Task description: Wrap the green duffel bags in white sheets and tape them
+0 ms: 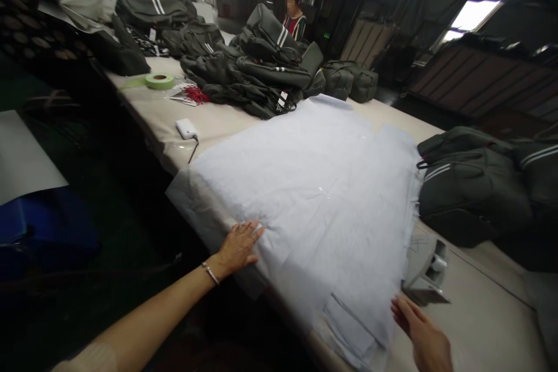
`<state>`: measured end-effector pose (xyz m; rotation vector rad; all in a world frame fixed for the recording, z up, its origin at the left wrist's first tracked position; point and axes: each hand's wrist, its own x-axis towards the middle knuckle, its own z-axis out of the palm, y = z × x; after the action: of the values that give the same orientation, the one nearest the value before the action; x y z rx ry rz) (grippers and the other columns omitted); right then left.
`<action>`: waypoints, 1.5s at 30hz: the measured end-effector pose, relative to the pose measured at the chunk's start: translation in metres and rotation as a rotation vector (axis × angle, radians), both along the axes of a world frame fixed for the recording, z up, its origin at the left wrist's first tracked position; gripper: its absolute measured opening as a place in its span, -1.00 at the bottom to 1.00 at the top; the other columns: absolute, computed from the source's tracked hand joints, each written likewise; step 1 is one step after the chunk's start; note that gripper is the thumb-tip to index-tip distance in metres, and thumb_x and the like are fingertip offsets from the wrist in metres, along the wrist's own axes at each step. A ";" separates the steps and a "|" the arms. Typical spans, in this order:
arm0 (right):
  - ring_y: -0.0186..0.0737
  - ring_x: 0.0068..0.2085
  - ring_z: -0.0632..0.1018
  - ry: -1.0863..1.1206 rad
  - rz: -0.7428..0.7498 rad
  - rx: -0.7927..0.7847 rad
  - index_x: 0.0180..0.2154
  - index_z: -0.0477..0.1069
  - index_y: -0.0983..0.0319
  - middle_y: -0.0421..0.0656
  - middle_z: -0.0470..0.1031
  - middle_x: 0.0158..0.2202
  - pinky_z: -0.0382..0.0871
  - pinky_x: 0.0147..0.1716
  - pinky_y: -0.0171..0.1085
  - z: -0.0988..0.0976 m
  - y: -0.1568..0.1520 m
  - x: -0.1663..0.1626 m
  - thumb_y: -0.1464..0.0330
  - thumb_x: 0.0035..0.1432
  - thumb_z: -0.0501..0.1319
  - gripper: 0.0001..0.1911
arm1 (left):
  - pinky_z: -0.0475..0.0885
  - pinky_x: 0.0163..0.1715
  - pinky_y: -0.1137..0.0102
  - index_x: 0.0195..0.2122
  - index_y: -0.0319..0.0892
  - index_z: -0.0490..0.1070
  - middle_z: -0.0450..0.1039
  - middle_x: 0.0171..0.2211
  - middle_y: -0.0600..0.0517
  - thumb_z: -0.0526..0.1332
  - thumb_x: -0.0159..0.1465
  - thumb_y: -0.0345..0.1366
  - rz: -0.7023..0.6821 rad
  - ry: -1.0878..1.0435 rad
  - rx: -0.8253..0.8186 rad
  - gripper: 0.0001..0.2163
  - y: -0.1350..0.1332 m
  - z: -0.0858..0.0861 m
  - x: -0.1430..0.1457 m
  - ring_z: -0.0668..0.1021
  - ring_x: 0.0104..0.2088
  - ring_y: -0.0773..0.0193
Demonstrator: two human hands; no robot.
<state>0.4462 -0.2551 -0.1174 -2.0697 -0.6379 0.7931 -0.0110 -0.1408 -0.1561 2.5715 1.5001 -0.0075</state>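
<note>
A wide stack of thin white sheets [314,168] covers the near part of the table and hangs over its left edge. My left hand [239,247] lies on the sheets at that edge, fingers spread, wrinkling the top one; a bracelet circles the wrist. At the lower right, my right hand [421,328] is by the stack's right edge with its fingers curled together. What they pinch, if anything, is not clear. Just beyond that hand stands a grey holder with a white roll [429,270]. A folded white piece [351,325] lies on the near corner.
Dark green bags [261,64] are heaped across the table's far end, and more bags [475,186] stand at right. Green tape [159,81], tags with red strings [192,94] and a white corded box [186,129] lie at left. A person [295,14] is behind the heap.
</note>
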 end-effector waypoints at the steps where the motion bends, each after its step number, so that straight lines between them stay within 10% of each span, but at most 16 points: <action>1: 0.10 -0.34 0.63 0.077 0.044 0.019 -0.33 0.48 0.17 -0.02 0.58 -0.38 0.57 -0.27 -0.01 0.013 0.008 -0.029 -0.04 -0.32 0.35 -0.47 | 0.12 0.20 0.05 0.31 -0.07 0.08 0.10 0.33 -0.17 0.33 0.16 -0.04 -0.002 -0.005 -0.002 -0.26 0.000 -0.001 -0.001 0.21 0.27 -0.10; 5: -0.14 -0.44 0.59 0.290 0.601 -0.025 0.17 0.18 0.25 -0.20 0.58 -0.44 0.51 -0.33 -0.13 0.053 0.061 -0.158 0.17 -0.04 0.31 -0.24 | 0.13 0.19 0.01 0.31 -0.09 0.07 0.10 0.32 -0.20 0.38 0.12 -0.05 -0.020 -0.032 -0.007 -0.21 0.001 -0.003 -0.002 0.22 0.26 -0.12; 10: -0.26 -0.49 0.55 0.037 0.782 -0.229 -0.23 0.30 0.22 -0.22 0.56 -0.49 0.37 -0.50 -0.32 0.034 0.112 -0.240 0.32 -0.02 0.19 -0.75 | 0.11 0.21 0.00 0.32 -0.09 0.03 0.08 0.33 -0.19 0.41 0.10 -0.07 -0.079 -0.076 -0.009 -0.17 0.004 -0.004 -0.011 0.20 0.28 -0.09; 15: -0.23 -0.48 0.53 -0.299 0.738 -0.431 -0.52 0.26 0.19 -0.24 0.45 -0.65 0.31 -0.46 -0.32 -0.002 0.124 -0.244 0.40 -0.11 0.27 -0.84 | 0.08 0.21 -0.05 0.34 -0.12 -0.04 0.02 0.35 -0.22 0.43 0.09 -0.11 -0.146 -0.106 -0.020 -0.12 0.006 -0.008 -0.019 0.17 0.29 -0.12; 22: 0.09 -0.27 0.59 -0.600 0.655 -0.586 -0.50 0.39 0.21 -0.03 0.57 -0.40 0.38 -0.31 -0.10 0.014 0.114 -0.221 0.04 -0.22 0.41 -0.59 | 0.27 0.09 0.03 0.25 -0.13 0.17 0.27 0.22 -0.24 0.40 0.11 -0.03 -0.236 -0.151 0.010 -0.27 0.018 0.006 -0.022 0.38 0.14 -0.11; 26: 0.02 -0.07 0.56 -0.685 0.575 -0.461 -0.07 0.43 0.23 0.03 0.55 -0.06 0.40 -0.12 -0.10 0.023 0.108 -0.201 -0.08 0.16 0.07 -0.44 | 0.18 0.19 0.07 0.25 -0.11 0.18 0.24 0.25 -0.17 0.25 0.28 -0.05 -0.254 -0.208 0.085 -0.44 0.047 0.019 -0.021 0.31 0.22 -0.02; 30: -0.03 0.39 -0.03 -0.849 0.627 -0.208 0.33 -0.04 0.27 0.00 -0.08 0.41 -0.10 0.30 0.02 0.002 0.128 -0.211 0.04 0.33 -0.15 -0.33 | -0.23 0.31 -0.11 0.35 -0.08 -0.03 -0.10 0.39 -0.13 0.12 0.32 0.07 -0.222 -0.214 0.152 -0.34 0.088 0.012 -0.018 -0.05 0.38 -0.03; 37: 0.05 0.40 -0.11 -0.978 0.922 -0.031 0.35 -0.05 0.25 0.00 -0.09 0.41 -0.33 0.31 0.16 -0.068 0.176 -0.235 -0.01 0.32 -0.07 -0.28 | -0.19 0.28 -0.18 0.35 -0.06 -0.01 -0.03 0.37 -0.16 0.08 0.33 0.10 -0.171 -0.077 0.132 -0.35 0.128 -0.020 -0.009 0.02 0.36 -0.08; 45: 0.03 0.40 -0.11 -0.886 0.960 0.005 0.34 -0.03 0.22 -0.04 -0.08 0.41 -0.37 0.31 0.14 -0.062 0.255 -0.198 0.00 0.30 0.00 -0.27 | -0.16 0.27 -0.19 0.37 -0.09 -0.07 -0.05 0.37 -0.20 0.05 0.34 0.09 -0.155 -0.024 0.135 -0.34 0.195 -0.017 0.024 0.01 0.36 -0.09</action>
<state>0.2486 -0.0001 -0.1796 -1.9962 -2.1990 0.2759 0.0134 0.0544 -0.1732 2.7778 1.3323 0.1094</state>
